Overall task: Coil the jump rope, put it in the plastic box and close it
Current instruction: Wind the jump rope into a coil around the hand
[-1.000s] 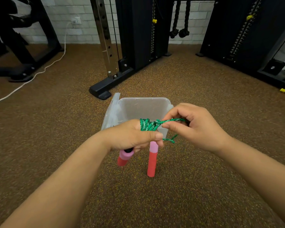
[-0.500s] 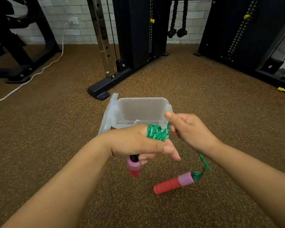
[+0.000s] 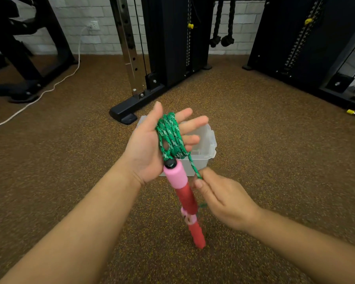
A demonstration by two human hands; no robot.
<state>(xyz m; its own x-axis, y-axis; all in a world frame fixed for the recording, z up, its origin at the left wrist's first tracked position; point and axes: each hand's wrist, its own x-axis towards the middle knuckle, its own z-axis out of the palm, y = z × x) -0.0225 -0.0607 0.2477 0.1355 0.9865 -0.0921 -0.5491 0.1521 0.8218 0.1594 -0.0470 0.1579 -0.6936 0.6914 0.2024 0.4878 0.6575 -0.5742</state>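
— Box [image 3: 205, 160] at centre frame sits open on the floor, nothing inside that I can make out.

— Rope [image 3: 169, 136] loops over the spread left hand [image 3: 150, 148]; right hand [image 3: 221, 199] pinches its tail; handles [image 3: 184, 193] dangle. Coiling nearly done; stowing and closing remain.

Floor [image 3: 254, 140]: you stand on brown speckled rubber.
Wall [image 3: 103, 21]: white brick ahead of you.
Outlet [image 3: 94, 25]: on that wall, a white cable [image 3: 55, 85] trailing down across the floor.
Cable machine [image 3: 172, 48]: black frame, chrome upright [image 3: 129, 48].
Battle ropes [image 3: 223, 37]: two black ends hanging.
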